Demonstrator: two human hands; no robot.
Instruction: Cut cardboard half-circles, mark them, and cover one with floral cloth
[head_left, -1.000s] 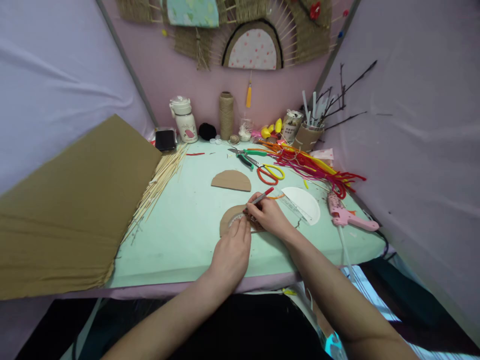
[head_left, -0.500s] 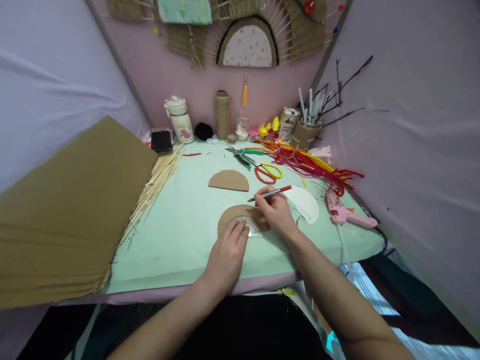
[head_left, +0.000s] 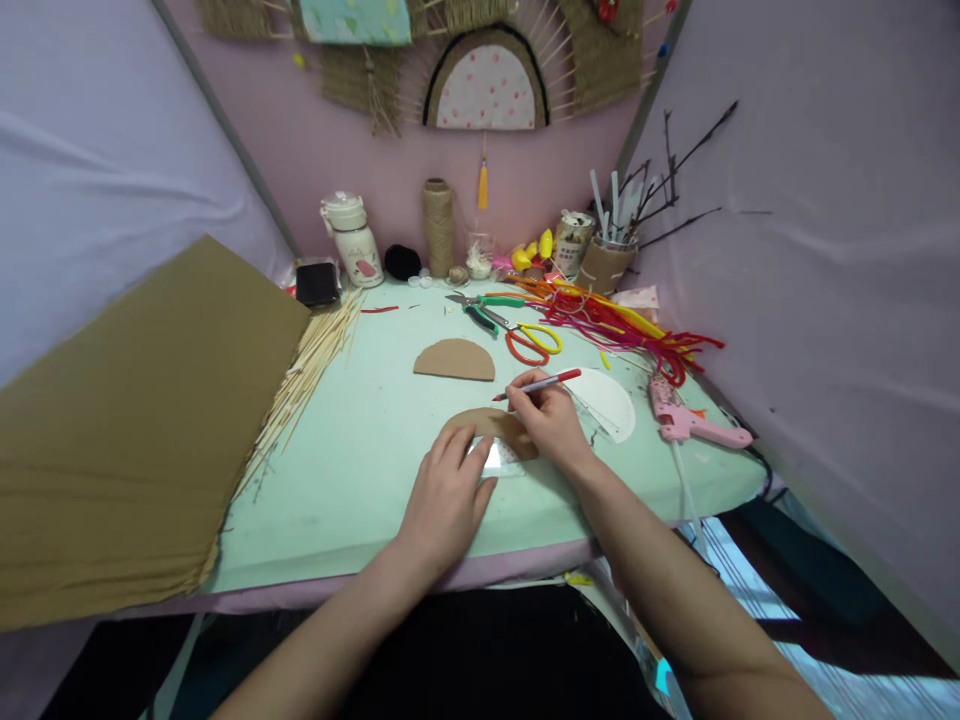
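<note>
A clear protractor (head_left: 501, 458) lies on a half-round piece of brown cardboard (head_left: 480, 418) near the front of the table. My left hand (head_left: 448, 492) rests over the left side of both, fingers stretched out and thumb apart, covering part of the cardboard. In my right hand (head_left: 551, 420) is a pen with a red cap end (head_left: 556, 380), pinched between thumb and fingers. Its tip points left, above the cardboard's curved edge. The side of that hand touches the cardboard's right part. A second cardboard half-circle (head_left: 454, 360) lies farther back, apart from both hands.
A white half-round piece (head_left: 606, 402) and a pink glue gun (head_left: 697, 422) lie to the right. Behind are scissors (head_left: 534, 343), pliers (head_left: 480, 312) and coloured pipe cleaners (head_left: 630, 330). Thin sticks (head_left: 304, 380) and a large cardboard sheet (head_left: 135, 430) occupy the left side.
My left hand has shifted left and its thumb has opened away from the fingers, uncovering more of the protractor. My right hand keeps the pen in nearly the same place.
</note>
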